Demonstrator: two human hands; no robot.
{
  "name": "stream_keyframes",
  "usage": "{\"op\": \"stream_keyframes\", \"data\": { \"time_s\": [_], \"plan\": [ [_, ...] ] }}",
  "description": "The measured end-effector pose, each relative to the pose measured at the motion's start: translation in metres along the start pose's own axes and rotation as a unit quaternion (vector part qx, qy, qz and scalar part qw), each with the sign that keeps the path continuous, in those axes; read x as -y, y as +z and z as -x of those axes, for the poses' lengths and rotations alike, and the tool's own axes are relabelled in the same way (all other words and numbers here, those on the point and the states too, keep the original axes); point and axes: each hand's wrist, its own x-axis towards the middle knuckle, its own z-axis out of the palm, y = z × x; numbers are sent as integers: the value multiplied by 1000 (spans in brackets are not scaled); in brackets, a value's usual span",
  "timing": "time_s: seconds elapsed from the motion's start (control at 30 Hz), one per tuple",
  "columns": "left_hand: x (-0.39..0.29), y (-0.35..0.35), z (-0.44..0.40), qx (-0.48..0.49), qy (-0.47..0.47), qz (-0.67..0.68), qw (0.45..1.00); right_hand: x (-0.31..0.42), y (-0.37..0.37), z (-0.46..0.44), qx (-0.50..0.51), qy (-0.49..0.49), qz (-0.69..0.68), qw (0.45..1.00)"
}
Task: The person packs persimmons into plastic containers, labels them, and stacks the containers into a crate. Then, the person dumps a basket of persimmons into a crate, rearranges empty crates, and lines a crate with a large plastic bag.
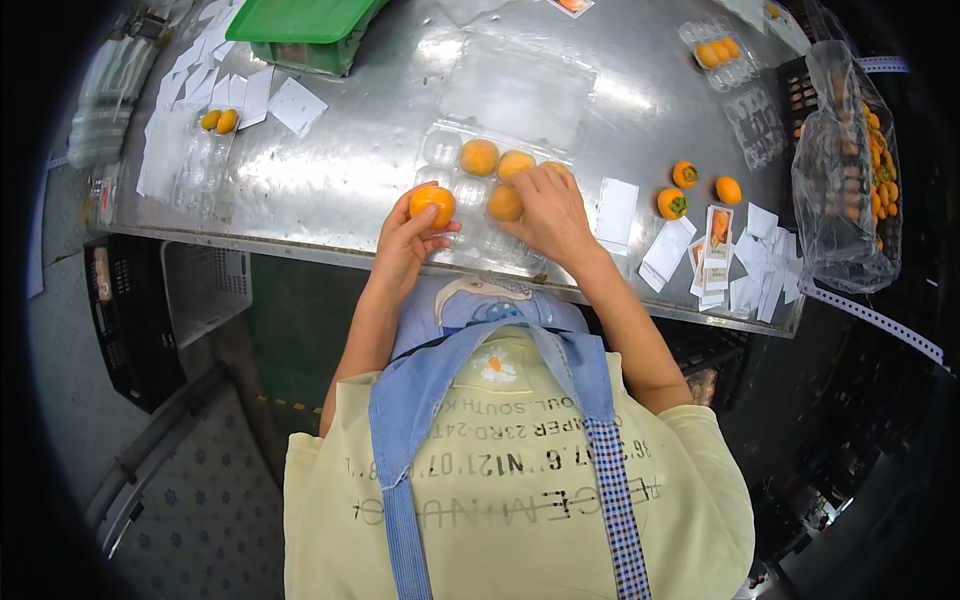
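An orange fruit [432, 207] is held between the thumb and fingers of my left hand [405, 238], just left of a clear plastic tray [442, 147]. My right hand [551, 214] reaches over the tray's right side, its fingers bent over the fruits there. Several orange fruits sit in the tray's cups, one [479, 157] in the back row and another [504, 204] touching my right fingertips. Whether my right fingers grip a fruit cannot be made out. The tray's clear lid [515, 95] lies opened away from me.
A green bin [300, 22] stands at the back left. Loose fruits [672, 204] and white cards [666, 252] lie to the right. More clear trays are at left [205, 170] and back right [755, 125]. A bagged crate of fruit [850, 170] stands far right.
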Motion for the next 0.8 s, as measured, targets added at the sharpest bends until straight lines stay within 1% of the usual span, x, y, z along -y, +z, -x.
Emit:
{"op": "stream_keyframes", "data": {
  "time_s": [0.1, 0.2, 0.3, 0.4, 0.5, 0.57, 0.6, 0.63, 0.67, 0.7, 0.77, 0.8],
  "plan": [
    [1, 0, -1, 2, -3, -3, 1000, 3, 9, 7, -2, 37, 1, 999],
    [3, -3, -4, 6, -5, -9, 1000, 5, 20, 9, -28, 42, 28, 998],
    [4, -4, -6, 5, -6, -11, 1000, 5, 29, 9, -28, 52, 45, 997],
    [3, -2, -8, 9, -3, -15, 1000, 5, 23, 6, -14, 44, 61, 997],
    [2, 3, -5, 13, -17, -21, 1000, 0, 16, 5, -31, 25, 70, 997],
    [2, 3, -4, 8, -6, -22, 1000, -5, 19, -3, -45, 32, 24, 998],
    [3, 7, -10, 28, -1, -23, 999, -14, 18, -9, -62, 44, 20, 997],
    [1, 9, -12, -3, -16, -46, 999, -20, 24, -17, -85, 45, 41, 995],
    [-3, 12, -13, -5, -18, -52, 999, -23, 19, -26, -51, 49, 32, 997],
    [-4, 9, -14, -2, -18, -50, 999, -31, 39, -29, -116, 31, 45, 992],
    [-6, 8, -25, 27, -2, -48, 998, -39, 37, -41, -141, 25, 48, 988],
    [-7, 7, -23, 21, -3, -46, 999, -36, 37, -45, -153, 21, 29, 988]
  ]
}}
